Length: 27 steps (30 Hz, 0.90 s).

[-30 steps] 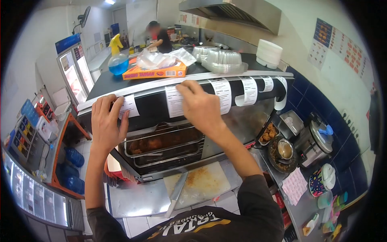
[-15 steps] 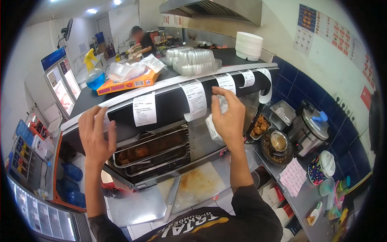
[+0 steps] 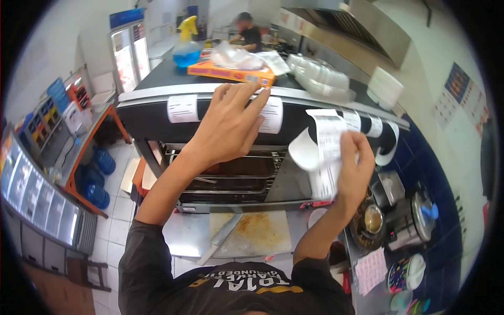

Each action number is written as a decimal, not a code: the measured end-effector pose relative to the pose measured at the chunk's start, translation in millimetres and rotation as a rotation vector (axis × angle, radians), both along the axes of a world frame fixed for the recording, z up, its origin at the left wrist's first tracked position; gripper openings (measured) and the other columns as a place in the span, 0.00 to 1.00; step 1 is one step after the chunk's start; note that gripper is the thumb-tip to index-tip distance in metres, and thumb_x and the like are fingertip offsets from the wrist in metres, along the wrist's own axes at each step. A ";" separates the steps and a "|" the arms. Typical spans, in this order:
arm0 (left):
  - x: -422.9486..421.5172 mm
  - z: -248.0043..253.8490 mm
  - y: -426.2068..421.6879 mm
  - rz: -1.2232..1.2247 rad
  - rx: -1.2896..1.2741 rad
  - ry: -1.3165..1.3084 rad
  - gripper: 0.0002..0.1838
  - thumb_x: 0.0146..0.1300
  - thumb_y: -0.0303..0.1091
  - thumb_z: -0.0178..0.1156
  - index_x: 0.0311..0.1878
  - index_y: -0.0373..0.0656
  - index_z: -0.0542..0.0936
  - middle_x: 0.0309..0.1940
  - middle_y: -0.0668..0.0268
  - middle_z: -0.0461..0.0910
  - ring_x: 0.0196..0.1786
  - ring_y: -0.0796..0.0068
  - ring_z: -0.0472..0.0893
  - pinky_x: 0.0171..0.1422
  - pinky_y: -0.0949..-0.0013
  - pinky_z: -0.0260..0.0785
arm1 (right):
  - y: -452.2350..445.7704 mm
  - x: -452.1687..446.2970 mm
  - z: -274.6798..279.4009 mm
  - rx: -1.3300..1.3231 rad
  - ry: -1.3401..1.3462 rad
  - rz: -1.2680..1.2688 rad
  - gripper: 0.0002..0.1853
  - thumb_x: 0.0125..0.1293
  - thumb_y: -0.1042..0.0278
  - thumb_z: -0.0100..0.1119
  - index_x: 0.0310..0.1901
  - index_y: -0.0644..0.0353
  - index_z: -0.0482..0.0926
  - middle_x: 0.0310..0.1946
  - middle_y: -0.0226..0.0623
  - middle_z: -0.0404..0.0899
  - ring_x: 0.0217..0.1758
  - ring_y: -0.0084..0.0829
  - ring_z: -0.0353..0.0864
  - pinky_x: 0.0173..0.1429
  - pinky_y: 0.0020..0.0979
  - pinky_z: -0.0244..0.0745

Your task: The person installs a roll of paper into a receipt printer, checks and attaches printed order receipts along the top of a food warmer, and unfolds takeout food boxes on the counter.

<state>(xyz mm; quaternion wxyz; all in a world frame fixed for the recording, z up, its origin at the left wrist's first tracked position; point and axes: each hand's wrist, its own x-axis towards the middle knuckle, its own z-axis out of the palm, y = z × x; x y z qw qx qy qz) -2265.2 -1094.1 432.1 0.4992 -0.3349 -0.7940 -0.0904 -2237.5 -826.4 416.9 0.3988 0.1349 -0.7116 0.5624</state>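
Observation:
My left hand is over the dark front edge of the shelf, fingers bent and somewhat apart, beside a hanging receipt. Another receipt hangs to its left. Between thumb and fingers, my right hand pinches a long paper receipt, whose lower part curls and hangs down. More slips hang along the rail to the right. Whether my left fingertips touch the nearby receipt is hard to tell.
Below the shelf are trays in a warmer, then a knife on a cutting board. On top stand a spray bottle, an orange box and plastic containers. Another person stands at the back.
My left hand has moved right along the rail, from the leftmost receipt to another. My right hand now holds a long receipt out from the rail. The camera view has turned.

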 end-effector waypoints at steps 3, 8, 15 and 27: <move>20.4 -4.4 -48.8 0.139 0.100 0.120 0.20 0.61 0.28 0.65 0.58 0.38 0.81 0.54 0.54 0.80 0.58 0.52 0.78 0.66 0.48 0.65 | -50.8 36.1 -0.5 -0.063 0.038 0.299 0.06 0.73 0.71 0.67 0.41 0.65 0.83 0.27 0.20 0.77 0.31 0.11 0.69 0.36 0.20 0.63; 31.0 -22.5 -122.6 0.288 0.122 0.097 0.17 0.62 0.25 0.62 0.55 0.38 0.82 0.52 0.58 0.81 0.57 0.53 0.79 0.66 0.52 0.64 | -139.7 13.0 -5.9 -0.007 -0.092 0.476 0.08 0.75 0.69 0.64 0.43 0.67 0.81 0.27 0.41 0.88 0.32 0.17 0.82 0.37 0.27 0.75; 53.1 -21.2 -179.7 0.326 0.153 0.086 0.18 0.65 0.25 0.58 0.57 0.36 0.82 0.54 0.56 0.82 0.59 0.51 0.78 0.68 0.52 0.64 | -229.7 -18.0 -9.3 -0.039 0.055 0.562 0.10 0.76 0.68 0.62 0.42 0.69 0.79 0.26 0.46 0.88 0.29 0.23 0.86 0.35 0.31 0.76; 57.3 4.1 -157.5 0.186 -0.041 -0.154 0.19 0.66 0.24 0.56 0.59 0.35 0.81 0.58 0.52 0.81 0.64 0.51 0.76 0.73 0.54 0.61 | -252.7 -3.0 -33.3 -0.046 -0.123 0.517 0.10 0.76 0.66 0.62 0.42 0.67 0.79 0.27 0.49 0.88 0.28 0.32 0.89 0.35 0.36 0.78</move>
